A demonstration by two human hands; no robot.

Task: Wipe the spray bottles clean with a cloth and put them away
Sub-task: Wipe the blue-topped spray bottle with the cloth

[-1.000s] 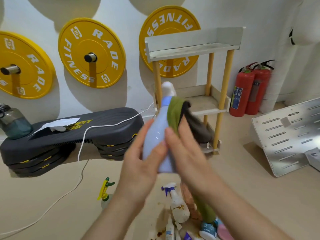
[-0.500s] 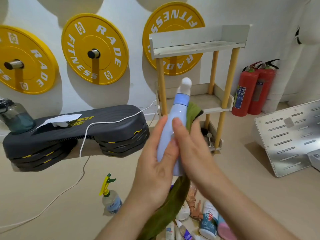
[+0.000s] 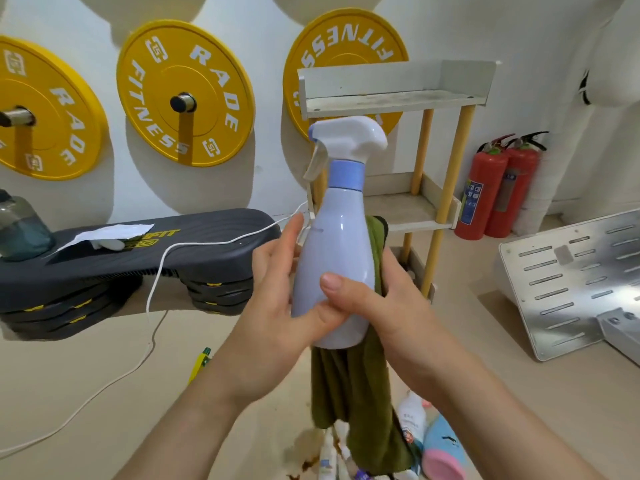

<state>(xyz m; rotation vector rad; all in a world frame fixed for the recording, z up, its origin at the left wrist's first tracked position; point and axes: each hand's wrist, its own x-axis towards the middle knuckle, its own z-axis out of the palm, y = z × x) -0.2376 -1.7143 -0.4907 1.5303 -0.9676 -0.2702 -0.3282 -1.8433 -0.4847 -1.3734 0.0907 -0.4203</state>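
Note:
A pale lilac spray bottle with a white trigger head stands upright in mid-air in front of me, nozzle pointing left. My left hand grips its left side and base. My right hand wraps the right side, thumb across the front, pressing an olive green cloth against the bottle's back. The cloth hangs down below the bottle. Several more bottles lie on the floor beneath, partly hidden by the cloth. A wooden rack with white shelves stands behind the bottle.
A dark step platform with a white cable lies at left. Yellow weight plates hang on the wall. Two red fire extinguishers stand right of the rack, and a slotted metal panel leans at far right. A yellow-green sprayer sits on the floor.
The bottle has turned upright with its trigger head now seen side-on. The cloth slipped from the bottle's neck to behind its body and now hangs below.

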